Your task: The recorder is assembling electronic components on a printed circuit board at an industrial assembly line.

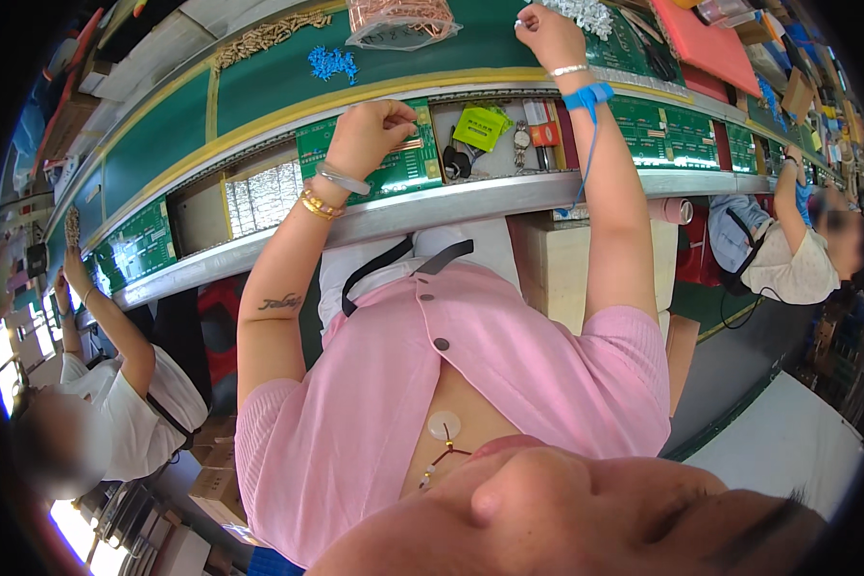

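Observation:
My left hand [370,134] hangs over a green circuit board [413,165] lying on the rails of the line, its fingers pinched together. Whatever sits between those fingertips is too small to make out. Farther away, on the right, my right hand [552,38] is raised over the green bench top, with fingers closed and a tiny white spot at the tips. Beside it lies a heap of small white parts [588,15]. Around my right wrist runs a blue strap [588,96] with a cord hanging down.
Across the bench lie copper-coloured pieces in a clear bag [403,21], blue parts [332,63] and brass-coloured parts [271,38]. Between boards, a green packet [482,128] and a wristwatch [521,144] show. A metal rail [259,240] edges the line; co-workers sit at both sides.

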Demonstrator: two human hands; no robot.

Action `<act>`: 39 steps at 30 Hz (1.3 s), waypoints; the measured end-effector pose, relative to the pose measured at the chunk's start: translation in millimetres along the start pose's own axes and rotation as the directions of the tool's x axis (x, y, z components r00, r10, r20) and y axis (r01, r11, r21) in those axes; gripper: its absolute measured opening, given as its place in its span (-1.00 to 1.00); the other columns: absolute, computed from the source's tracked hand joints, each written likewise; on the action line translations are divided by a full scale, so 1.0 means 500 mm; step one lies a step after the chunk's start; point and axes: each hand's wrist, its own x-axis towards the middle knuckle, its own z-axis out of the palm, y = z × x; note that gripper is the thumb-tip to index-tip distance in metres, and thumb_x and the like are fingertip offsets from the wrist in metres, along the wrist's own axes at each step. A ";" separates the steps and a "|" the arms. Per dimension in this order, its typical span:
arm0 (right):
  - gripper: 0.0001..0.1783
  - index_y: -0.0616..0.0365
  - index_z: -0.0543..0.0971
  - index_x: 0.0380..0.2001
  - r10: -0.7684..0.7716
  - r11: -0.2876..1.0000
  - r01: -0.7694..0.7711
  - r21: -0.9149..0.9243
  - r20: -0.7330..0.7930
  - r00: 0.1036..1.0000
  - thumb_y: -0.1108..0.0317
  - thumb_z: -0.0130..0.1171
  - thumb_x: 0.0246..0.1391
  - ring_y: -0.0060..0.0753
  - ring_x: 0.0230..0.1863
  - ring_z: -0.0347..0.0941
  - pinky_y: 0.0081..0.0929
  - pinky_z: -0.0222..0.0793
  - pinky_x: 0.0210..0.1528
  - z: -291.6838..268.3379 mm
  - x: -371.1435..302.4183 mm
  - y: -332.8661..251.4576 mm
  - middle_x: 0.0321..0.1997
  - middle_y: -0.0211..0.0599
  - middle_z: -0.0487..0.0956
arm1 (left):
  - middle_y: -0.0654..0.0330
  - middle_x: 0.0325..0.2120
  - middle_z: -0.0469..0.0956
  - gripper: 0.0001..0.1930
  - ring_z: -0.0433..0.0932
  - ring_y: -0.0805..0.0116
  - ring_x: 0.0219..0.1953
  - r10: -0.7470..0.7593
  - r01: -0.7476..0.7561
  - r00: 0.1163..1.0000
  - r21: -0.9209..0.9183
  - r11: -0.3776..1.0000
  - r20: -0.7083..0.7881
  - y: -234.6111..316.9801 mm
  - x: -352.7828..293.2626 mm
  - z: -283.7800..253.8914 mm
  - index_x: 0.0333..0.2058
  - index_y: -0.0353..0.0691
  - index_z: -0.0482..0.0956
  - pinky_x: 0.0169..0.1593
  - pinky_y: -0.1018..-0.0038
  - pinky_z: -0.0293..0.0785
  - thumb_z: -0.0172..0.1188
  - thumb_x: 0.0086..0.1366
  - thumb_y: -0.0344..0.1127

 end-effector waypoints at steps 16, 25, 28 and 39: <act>-0.86 0.04 0.57 -0.38 -0.163 0.950 0.212 0.229 -0.216 0.963 0.27 0.09 0.03 -0.34 -0.46 0.39 -0.49 0.29 -0.44 0.025 -0.118 -0.050 -0.44 -0.39 0.50 | 0.19 -0.51 0.60 -0.82 0.59 0.45 -0.46 -0.020 0.017 0.996 -0.042 0.999 -0.086 -0.034 -0.003 0.044 -0.39 -0.26 0.59 -0.34 0.56 0.48 0.25 -0.03 -0.37; -0.87 0.03 0.56 -0.40 -0.123 0.953 0.169 0.251 -0.190 0.974 0.26 0.11 -0.01 -0.28 -0.37 0.44 -0.41 0.37 -0.37 0.019 -0.121 -0.054 -0.46 -0.38 0.51 | 0.16 -0.53 0.57 -0.84 0.56 0.31 -0.50 0.061 -0.048 0.981 0.075 0.996 -0.186 -0.024 -0.009 0.064 -0.44 -0.26 0.58 -0.40 0.49 0.46 0.26 -0.02 -0.34; -0.86 0.03 0.55 -0.39 -0.089 0.935 0.140 0.326 -0.167 0.982 0.25 0.13 -0.01 -0.34 -0.41 0.46 -0.46 0.37 -0.40 0.023 -0.121 -0.056 -0.48 -0.40 0.53 | 0.15 -0.53 0.51 -0.86 0.52 0.22 -0.48 0.233 -0.186 0.936 0.190 0.964 -0.265 -0.039 -0.012 0.070 -0.47 -0.25 0.58 -0.41 0.40 0.42 0.25 -0.02 -0.33; -0.82 0.06 0.55 -0.33 -0.122 0.837 0.106 0.536 -0.007 0.993 0.26 0.15 -0.03 -0.38 -0.44 0.51 -0.53 0.40 -0.39 0.004 -0.146 -0.102 -0.46 -0.37 0.58 | 0.17 -0.41 0.49 -0.84 0.50 0.32 -0.46 0.328 -0.250 0.909 0.296 0.922 -0.256 -0.027 -0.018 0.058 -0.37 -0.24 0.58 -0.41 0.47 0.40 0.23 0.03 -0.37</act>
